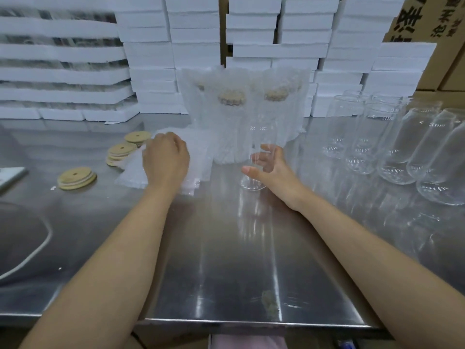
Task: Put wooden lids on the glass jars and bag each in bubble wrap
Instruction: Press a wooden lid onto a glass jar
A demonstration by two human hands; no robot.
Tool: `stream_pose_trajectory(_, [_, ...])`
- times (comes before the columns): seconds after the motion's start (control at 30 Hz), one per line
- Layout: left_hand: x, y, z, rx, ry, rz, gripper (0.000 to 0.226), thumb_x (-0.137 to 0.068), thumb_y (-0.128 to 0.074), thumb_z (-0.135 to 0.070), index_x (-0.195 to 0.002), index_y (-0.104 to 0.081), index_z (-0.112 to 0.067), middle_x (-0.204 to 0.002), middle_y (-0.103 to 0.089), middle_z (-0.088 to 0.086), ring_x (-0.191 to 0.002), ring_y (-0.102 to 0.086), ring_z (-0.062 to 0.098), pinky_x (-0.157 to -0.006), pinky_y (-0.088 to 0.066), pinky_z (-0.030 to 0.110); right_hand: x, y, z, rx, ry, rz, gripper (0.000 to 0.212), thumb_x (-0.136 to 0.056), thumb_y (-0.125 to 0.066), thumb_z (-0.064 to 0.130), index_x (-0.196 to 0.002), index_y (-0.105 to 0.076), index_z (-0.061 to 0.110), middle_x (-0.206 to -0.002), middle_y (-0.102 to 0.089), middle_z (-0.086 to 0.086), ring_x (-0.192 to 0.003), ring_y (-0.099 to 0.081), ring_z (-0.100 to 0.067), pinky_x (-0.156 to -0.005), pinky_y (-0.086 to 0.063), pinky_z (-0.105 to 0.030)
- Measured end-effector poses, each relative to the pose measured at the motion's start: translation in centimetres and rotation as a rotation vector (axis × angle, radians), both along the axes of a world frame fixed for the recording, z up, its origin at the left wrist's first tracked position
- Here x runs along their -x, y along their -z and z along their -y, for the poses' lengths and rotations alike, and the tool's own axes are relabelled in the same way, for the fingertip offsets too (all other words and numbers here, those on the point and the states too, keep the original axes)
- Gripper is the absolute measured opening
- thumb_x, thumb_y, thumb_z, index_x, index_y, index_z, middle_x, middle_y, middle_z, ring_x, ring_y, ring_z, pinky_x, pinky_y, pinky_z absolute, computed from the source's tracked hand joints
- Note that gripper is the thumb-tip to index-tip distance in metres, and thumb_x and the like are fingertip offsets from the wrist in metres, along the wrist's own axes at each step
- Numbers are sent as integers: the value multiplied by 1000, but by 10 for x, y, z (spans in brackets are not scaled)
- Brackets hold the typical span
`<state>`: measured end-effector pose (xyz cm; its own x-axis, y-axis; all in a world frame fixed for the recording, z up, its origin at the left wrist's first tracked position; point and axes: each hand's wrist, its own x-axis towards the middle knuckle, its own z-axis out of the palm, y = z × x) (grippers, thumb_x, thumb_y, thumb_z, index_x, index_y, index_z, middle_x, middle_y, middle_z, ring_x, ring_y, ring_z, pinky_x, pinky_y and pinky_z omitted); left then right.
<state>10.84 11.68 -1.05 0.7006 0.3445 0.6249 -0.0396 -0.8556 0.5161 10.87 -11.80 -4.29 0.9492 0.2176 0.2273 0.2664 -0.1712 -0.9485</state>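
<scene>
At centre of the steel surface (226, 248), one bare glass jar (259, 137) stood upright with no lid. Right grip (271, 167) was open: fingers spread and cupped loosely round the jar's lower half, thumb on the near side, fingers seen through the glass on the far side; firm contact not confirmable. Just left of the jar, left grip (166, 159) lay on a flat pile of bubble wrap bags (133, 175), knuckles up, fingers curled down toward the pile's far edge. Fingertips were hidden, so I can't tell whether it pinched a bag or only rested there. Wooden lids (76, 178) sat in three low stacks further left, each lid with a centre hole, the nearest stack apart from the other two. Behind the jar and bags stood a cluster of bagged jars (231, 122), upright, lids visible through the wrap. On the right was a group of unlidded jars (402, 147), upright and close together. At the back, white foam trays (151, 71) were stacked in columns, with cardboard boxes (415, 18) at far right
</scene>
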Motion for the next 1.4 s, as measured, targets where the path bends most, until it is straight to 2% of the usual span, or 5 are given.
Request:
stream_pose_trajectory(0.2, [8, 1, -81, 252, -498, -16, 41, -87, -47, -8, -126, -55, -10, -139, -42, 20, -136, -28, 37, -110, -19, 42, -3, 2, -1, -5, 22, 2, 93, -54, -81, 65, -126, -30, 36, -121, -52, 13, -121, -52, -7, -85, -44, -17])
stream_pose_trajectory(0.43, [18, 13, -121, 290, -544, -610, 55, -89, -53, -22, -139, -37, -4, -153, -19, 22, -141, -13, 43, -117, -7, 52, -3, 2, -1, 8, 23, -2, 91, -56, -79, 59, -129, -29, 35, -124, -52, 8, -123, -51, -10, -88, -44, -21])
stream_pose_trajectory(0.7, [13, 6, -112, 461, -540, -221, 57, -97, -50, -23, -145, -25, -3, -149, -16, 30, -138, -18, 44, -113, -18, 48, -2, 2, -3, 21, 50, 4, 73, -77, -79, 37, -128, -28, 34, -128, -50, 2, -122, -51, -10, -90, -45, -20])
stream_pose_trajectory(0.97, [17, -32, -10, 931, 391, 457, 41, -89, -64, -33, -122, -42, -20, -103, -52, 5, -83, -56, 13, -81, -51, 30, -5, 2, -1, 51, 70, 21, 80, -78, -79, 41, -137, -27, 32, -132, -46, 3, -124, -50, -12, -104, -44, -33])
stream_pose_trajectory(1.4, [19, -8, 53, 1642, 993, -82, 56, -92, -37, -58, -115, -52, -10, -106, -60, 11, -82, -69, 18, -69, -55, 21, 4, 0, -9, 58, 121, 135, 98, -81, -79, 29, -152, -12, 23, -148, -29, -1, -133, -37, -12, -101, -32, -21])
